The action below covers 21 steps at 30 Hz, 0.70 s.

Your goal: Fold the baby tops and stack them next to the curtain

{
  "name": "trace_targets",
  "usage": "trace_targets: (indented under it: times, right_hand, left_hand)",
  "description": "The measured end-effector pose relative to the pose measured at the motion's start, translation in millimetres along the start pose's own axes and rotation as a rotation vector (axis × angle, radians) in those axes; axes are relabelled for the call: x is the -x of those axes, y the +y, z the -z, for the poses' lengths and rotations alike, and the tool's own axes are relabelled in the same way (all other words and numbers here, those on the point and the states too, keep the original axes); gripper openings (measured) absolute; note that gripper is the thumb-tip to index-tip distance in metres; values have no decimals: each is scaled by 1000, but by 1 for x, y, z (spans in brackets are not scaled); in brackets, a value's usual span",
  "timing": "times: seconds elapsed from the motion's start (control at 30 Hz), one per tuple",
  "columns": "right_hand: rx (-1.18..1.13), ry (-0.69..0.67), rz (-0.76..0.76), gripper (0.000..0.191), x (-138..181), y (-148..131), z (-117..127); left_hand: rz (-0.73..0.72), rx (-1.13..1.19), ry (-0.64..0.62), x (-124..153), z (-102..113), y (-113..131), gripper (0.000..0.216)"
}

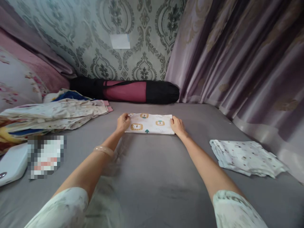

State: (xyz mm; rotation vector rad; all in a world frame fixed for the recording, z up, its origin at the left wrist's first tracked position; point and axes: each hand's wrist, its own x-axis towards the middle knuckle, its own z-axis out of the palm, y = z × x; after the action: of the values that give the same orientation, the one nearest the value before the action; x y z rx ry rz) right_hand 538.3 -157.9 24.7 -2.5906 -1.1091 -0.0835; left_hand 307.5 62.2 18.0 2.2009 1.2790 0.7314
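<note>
Pale patterned sleeves [61,209] lead out over the grey bed [152,171], where the left hand [123,122] and right hand [177,125] each pinch one end of the folded lion-print cloth [150,124], which lies flat before the black-and-pink mat bag [133,91].

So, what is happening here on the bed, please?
A person reaches out over a grey bed sheet. The left hand and the right hand each grip one short end of a small lion-print cloth, folded and lying flat. Another pale cloth lies apart on the right, a pile of bedding on the left.
</note>
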Motion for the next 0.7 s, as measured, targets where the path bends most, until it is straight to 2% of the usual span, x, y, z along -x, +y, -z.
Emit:
trace_targets:
  times: [0.43,0.7]
  right_hand:
    - [9,-17,-55,30,-17,-2,-11]
    - [-34,-50,-210,30,-22,-2,-16]
  left_hand:
    - [17,-26,34,-17,-21,-3,29]
    - [42,-165,-7,-15,-25,0,31]
